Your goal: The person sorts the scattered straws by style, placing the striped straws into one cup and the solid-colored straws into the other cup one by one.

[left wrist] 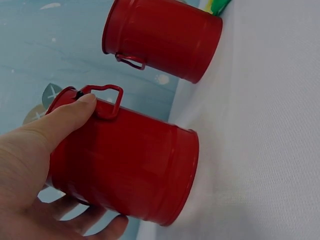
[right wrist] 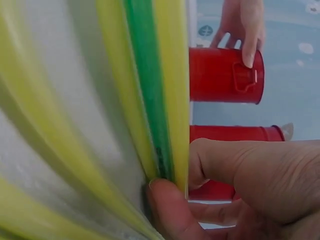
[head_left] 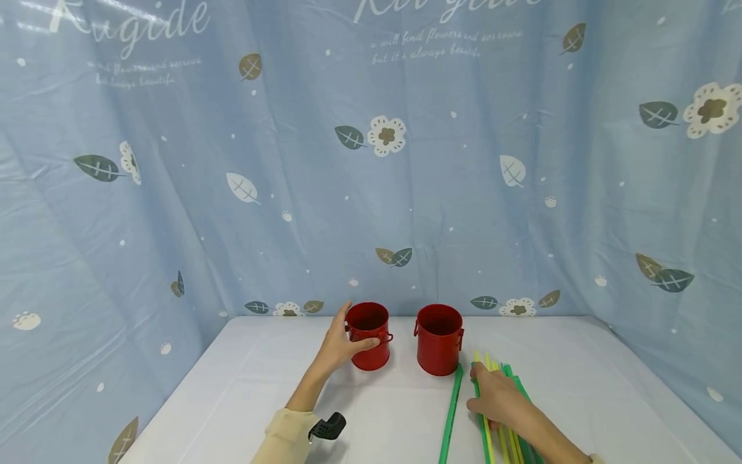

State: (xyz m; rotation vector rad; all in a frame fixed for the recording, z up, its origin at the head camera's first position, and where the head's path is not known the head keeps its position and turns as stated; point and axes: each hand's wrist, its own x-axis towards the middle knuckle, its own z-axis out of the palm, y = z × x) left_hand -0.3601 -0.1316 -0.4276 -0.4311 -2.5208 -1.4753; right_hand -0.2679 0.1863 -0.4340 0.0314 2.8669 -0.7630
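My left hand [head_left: 342, 338] grips a red metal bucket [head_left: 371, 354] near its rim, thumb by the small side handle and fingers round the far side. Another red bucket [head_left: 438, 351] stands upright to its right. At the right, my right hand [head_left: 498, 394] pinches long, narrow green and yellow strips [right wrist: 145, 65] between thumb and fingers. More yellow strips [right wrist: 45, 130] lie beside these, partly hidden under the hand in the head view. A single green strip [head_left: 451, 415] lies apart, between the second bucket and the right hand.
A white cloth [head_left: 394, 419] covers the table. Behind and at both sides hangs a blue curtain [head_left: 313, 206] printed with leaves and flowers; both buckets stand near its foot. A black strap device [head_left: 328, 426] sits on the left wrist.
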